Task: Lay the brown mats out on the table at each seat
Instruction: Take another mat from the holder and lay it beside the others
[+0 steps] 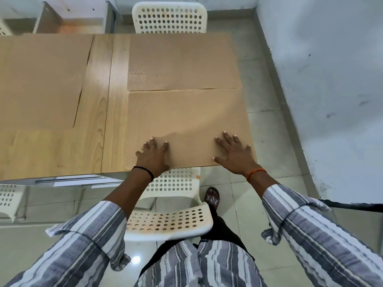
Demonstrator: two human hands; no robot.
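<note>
The wooden table (99, 121) fills the upper half of the view, its near edge running just under both wrists. Three brown mats lie flat on it. The largest in view, the left mat (41, 79), sits well to the left of the left hand, beyond a bare strip of wood, and runs out of the picture. The near mat (186, 117) lies directly beneath both hands, its front edge along the table's near edge and its right edge at the table's end. The far mat (182, 63) lies straight ahead of the fingertips, its near edge just beside the near mat's far edge, almost touching.

A white perforated chair (167, 222) stands below the hands, between the person's forearms, its seat tucked partly under the table. A second white chair (170, 17) stands across the table, past the far mat.

The striped sleeves (89, 241) are pushed up the forearms.

The left hand (152, 157) rests palm down on the near mat's front left part, fingers spread wide, holding nothing. The right hand (235, 153) presses flat near the mat's front right corner, fingers also splayed wide and gripping nothing.

A black band (145, 171) circles the left wrist, and an orange thread (256, 174) the right.
</note>
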